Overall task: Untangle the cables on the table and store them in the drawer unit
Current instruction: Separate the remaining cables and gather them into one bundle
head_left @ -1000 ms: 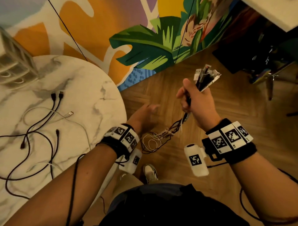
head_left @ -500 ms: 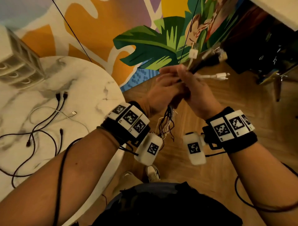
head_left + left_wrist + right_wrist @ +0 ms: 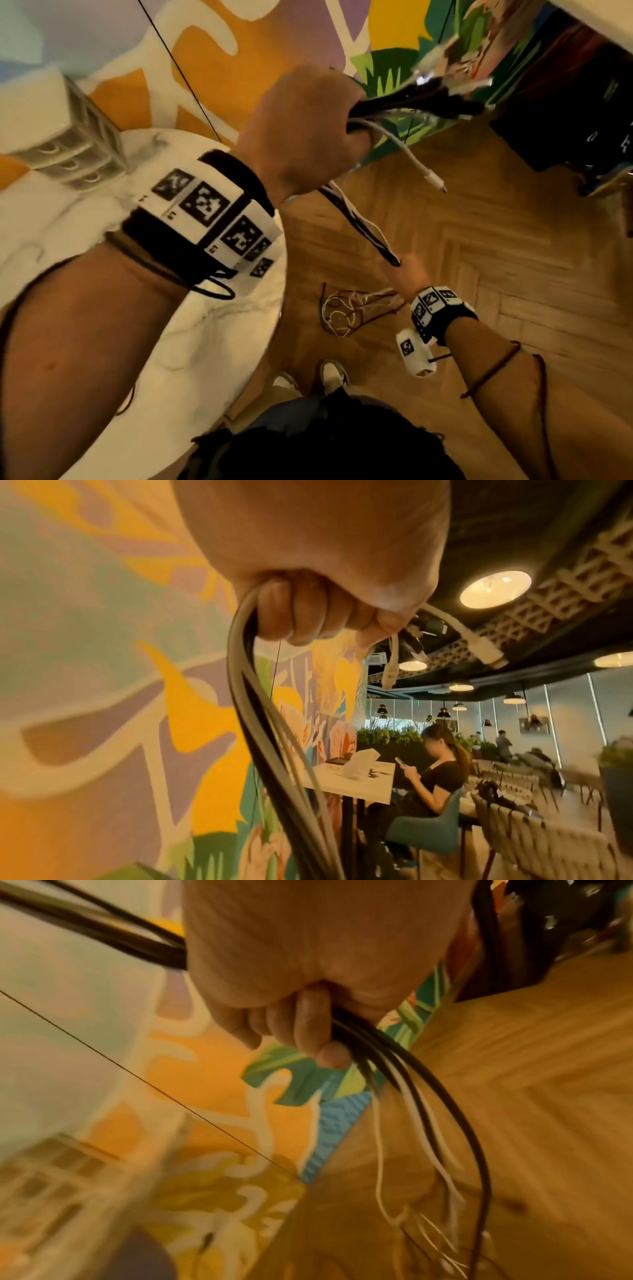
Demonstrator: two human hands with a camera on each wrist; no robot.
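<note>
The left hand (image 3: 305,137) is clenching the plug ends of the cable bundle (image 3: 359,222) at 12 o'clock while the right hand (image 3: 406,274) is gripping it lower, loose tails are dangling above the floor, and the drawer unit (image 3: 68,144) at 10 o'clock on the worktop (image 3: 102,212) is awaiting storage.

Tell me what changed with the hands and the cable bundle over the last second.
The left hand took over the plug end of the cable bundle from the right and raised it. The right hand let go at the top and moved down the strands, gripping them lower over the floor, so the bundle now runs stretched between both hands. The drawer unit stayed on the table.
</note>
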